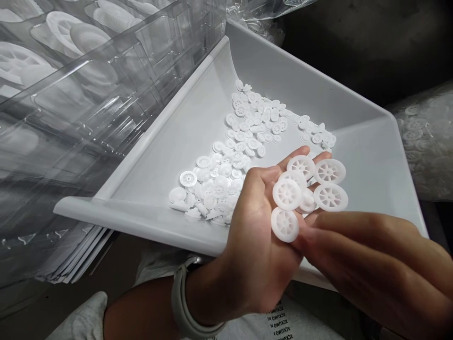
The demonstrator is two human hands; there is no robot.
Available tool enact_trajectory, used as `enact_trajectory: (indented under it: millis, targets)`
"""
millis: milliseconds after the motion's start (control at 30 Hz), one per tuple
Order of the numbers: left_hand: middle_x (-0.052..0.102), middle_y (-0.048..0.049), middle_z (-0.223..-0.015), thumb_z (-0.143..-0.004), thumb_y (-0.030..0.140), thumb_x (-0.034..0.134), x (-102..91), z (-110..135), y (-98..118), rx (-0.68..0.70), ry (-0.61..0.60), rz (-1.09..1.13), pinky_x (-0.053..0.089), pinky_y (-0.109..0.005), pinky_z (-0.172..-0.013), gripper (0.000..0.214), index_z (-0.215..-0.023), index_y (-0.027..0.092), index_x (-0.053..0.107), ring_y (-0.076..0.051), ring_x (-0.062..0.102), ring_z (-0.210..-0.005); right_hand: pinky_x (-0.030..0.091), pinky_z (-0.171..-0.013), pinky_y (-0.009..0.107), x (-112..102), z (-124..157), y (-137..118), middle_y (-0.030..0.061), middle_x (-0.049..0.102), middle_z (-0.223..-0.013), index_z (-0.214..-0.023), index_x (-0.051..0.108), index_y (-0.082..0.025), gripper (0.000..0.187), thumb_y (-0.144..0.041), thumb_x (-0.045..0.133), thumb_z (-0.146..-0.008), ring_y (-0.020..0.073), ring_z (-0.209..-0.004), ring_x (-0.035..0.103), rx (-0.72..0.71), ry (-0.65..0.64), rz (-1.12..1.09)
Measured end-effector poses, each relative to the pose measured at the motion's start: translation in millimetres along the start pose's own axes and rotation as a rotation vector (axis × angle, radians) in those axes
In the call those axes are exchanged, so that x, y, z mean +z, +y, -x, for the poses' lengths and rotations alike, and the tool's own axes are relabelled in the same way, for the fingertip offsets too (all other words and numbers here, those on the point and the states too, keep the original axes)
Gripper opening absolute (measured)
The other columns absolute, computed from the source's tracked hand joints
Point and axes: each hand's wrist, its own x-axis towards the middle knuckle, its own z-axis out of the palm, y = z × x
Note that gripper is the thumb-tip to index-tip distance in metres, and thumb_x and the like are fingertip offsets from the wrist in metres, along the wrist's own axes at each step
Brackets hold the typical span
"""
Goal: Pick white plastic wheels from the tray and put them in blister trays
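My left hand (253, 241) is palm up over the near side of a white plastic scoop-shaped tray (191, 118), cupped under several white plastic spoked gear wheels (287, 193). Some overlap in the palm; others rest out along the fingers. From the right comes my right hand (371, 255), its fingers pressed together and their tips at the left palm, beside the lowest gear wheel (285, 225). Whatever is between those fingertips is hidden. Beyond my hands, a loose pile of similar small white gear wheels (244, 134) lies on the tray floor.
Clear plastic trays (116, 94) stand stacked at the left, with larger white wheels (76, 35) in their pockets. Sheets of paper (76, 255) stick out beneath the stack. A clear bag of white parts (424, 137) sits right of the tray; more clear plastic (262, 12) lies behind.
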Motion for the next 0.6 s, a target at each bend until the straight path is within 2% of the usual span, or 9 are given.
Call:
enact_trajectory:
  millis: [67,167,333,500,600]
  targets:
    - [0.07,-0.0056,-0.111,-0.088,0.035,0.039,0.8,-0.3,0.4,0.011,-0.007,0.036,0.036,-0.043,-0.112,0.039,-0.117,0.02,0.06,-0.025,0.06,-0.117,0.055,-0.063,0.021,-2.1,-3.3,5.2,0.0056,0.063,-0.099,-0.117,0.061,-0.017,0.023,-0.02,0.051,-0.096,0.0135,-0.081,0.066,0.028,-0.007,-0.005]
    - [0.07,-0.0071,-0.111,-0.087,0.033,0.041,1.2,-0.3,0.7,0.03,-0.021,0.069,0.039,-0.038,-0.109,0.039,-0.119,0.019,0.058,-0.023,0.061,-0.115,0.051,-0.059,0.022,-4.4,-6.6,12.4,0.0049,0.061,-0.098,-0.116,0.064,-0.017,0.024,-0.018,0.06,-0.093,0.0115,-0.076,0.064,0.076,-0.041,0.1]
    - [0.07,-0.0067,-0.11,-0.087,0.032,0.041,1.3,-0.7,-0.1,0.028,0.023,0.031,0.04,-0.035,-0.108,0.037,-0.113,0.019,0.062,-0.022,0.059,-0.117,0.042,-0.045,0.021,-4.1,-7.2,14.2,0.0037,0.059,-0.102,-0.117,0.063,-0.018,0.025,-0.025,0.061,-0.093,0.0092,-0.072,0.062,0.134,-0.068,0.228]
    - [0.07,-0.0061,-0.096,-0.09,0.031,0.037,1.1,-1.9,-1.5,0.045,-0.015,0.052,0.043,-0.038,-0.105,0.03,-0.1,0.02,0.063,-0.022,0.061,-0.112,0.044,-0.044,0.02,-5.8,-9.7,12.2,0.0046,0.057,-0.116,-0.111,0.062,-0.021,0.022,-0.015,0.057,-0.091,0.0129,-0.082,0.064,0.118,-0.083,0.15]
    - [0.065,-0.0033,-0.081,-0.09,0.028,0.036,1.1,-2.1,-1.4,0.055,-0.056,0.094,0.042,-0.039,-0.105,0.028,-0.09,0.02,0.062,-0.022,0.063,-0.106,0.052,-0.053,0.023,-8.2,-12.2,12.9,0.0049,0.057,-0.122,-0.108,0.062,-0.019,0.021,-0.012,0.054,-0.09,0.0164,-0.086,0.065,0.032,-0.098,0.086]
